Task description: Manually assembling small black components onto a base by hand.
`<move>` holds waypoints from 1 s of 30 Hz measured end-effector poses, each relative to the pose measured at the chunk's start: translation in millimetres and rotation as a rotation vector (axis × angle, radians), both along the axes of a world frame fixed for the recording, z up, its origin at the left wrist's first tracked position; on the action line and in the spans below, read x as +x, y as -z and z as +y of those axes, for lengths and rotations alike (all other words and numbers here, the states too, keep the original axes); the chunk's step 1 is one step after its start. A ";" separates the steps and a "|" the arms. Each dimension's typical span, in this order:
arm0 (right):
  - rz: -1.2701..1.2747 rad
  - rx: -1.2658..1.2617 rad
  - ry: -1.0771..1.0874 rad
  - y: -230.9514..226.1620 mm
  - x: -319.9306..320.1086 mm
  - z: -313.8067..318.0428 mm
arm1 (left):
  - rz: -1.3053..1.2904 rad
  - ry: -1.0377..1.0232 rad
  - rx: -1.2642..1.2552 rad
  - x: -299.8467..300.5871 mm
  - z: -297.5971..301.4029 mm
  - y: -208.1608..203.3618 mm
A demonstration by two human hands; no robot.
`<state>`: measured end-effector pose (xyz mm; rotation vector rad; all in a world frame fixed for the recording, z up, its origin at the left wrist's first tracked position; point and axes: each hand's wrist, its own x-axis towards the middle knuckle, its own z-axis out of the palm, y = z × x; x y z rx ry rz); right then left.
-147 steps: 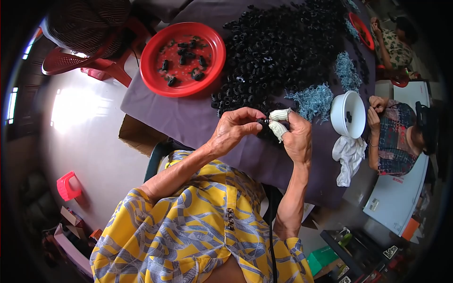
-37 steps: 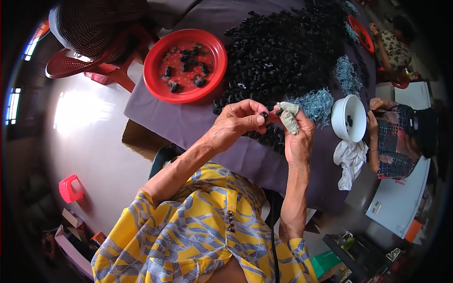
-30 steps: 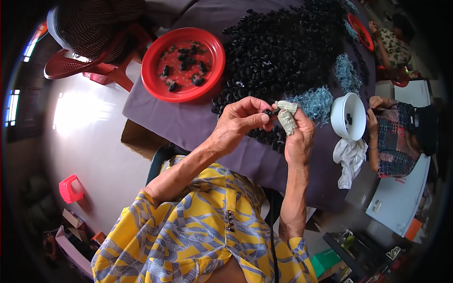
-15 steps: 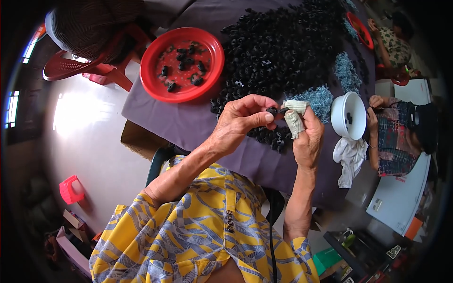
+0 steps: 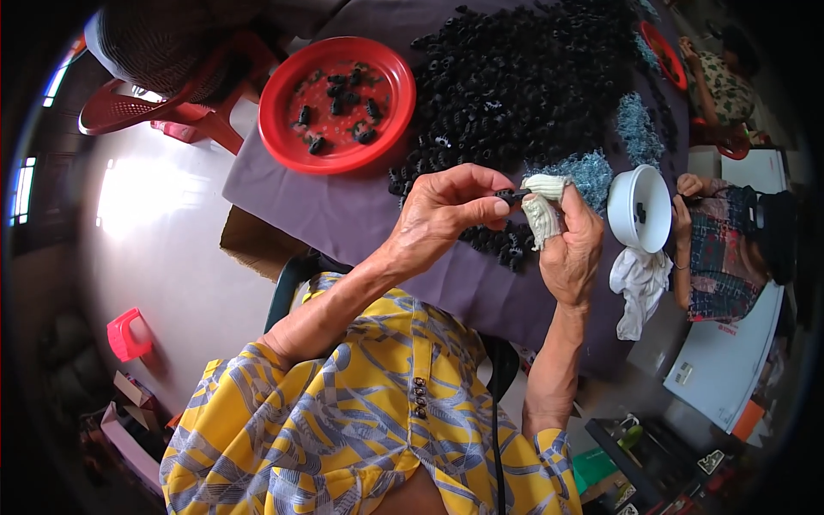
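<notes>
A small black ribbed piece [image 5: 511,196] is pinched between the thumb and fingers of my left hand [image 5: 433,219]. On the other side of it is my right hand [image 5: 573,253], with cream knit covers on its thumb and forefinger. Those two covered tips close on the piece's thin dark end. A large heap of similar black pieces [image 5: 515,94] spreads over the table just beyond my hands. To the left, a red plastic basin [image 5: 403,81] holds several black pieces and scattered small bits.
The table has a purple-grey cloth [image 5: 343,219]. Tangled blue strands [image 5: 592,176] lie right of the heap, beside a white bowl [image 5: 620,210] and a white rag [image 5: 635,292]. Two people sit along the right side, one in a dark patterned top [image 5: 721,257].
Both hands have shifted slightly right, still joined at the black piece. More of the piece and its thin end shows between the fingertips. The view has shifted a little.
</notes>
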<state>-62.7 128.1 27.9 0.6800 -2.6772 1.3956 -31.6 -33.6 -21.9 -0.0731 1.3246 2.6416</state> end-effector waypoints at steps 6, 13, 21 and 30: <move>0.037 0.057 -0.049 -1.0 -1.0 1.9 | -0.014 0.020 -0.014 5.3 -0.2 -1.2; 0.034 0.106 -0.078 -2.4 1.2 3.8 | 0.015 0.011 -0.060 10.5 -3.5 -1.3; 0.027 0.094 -0.063 -1.6 1.8 3.8 | 0.024 0.006 -0.099 10.5 -2.4 -2.6; 0.029 0.107 -0.077 1.0 1.5 4.2 | 0.029 0.007 -0.128 10.8 -2.5 -1.0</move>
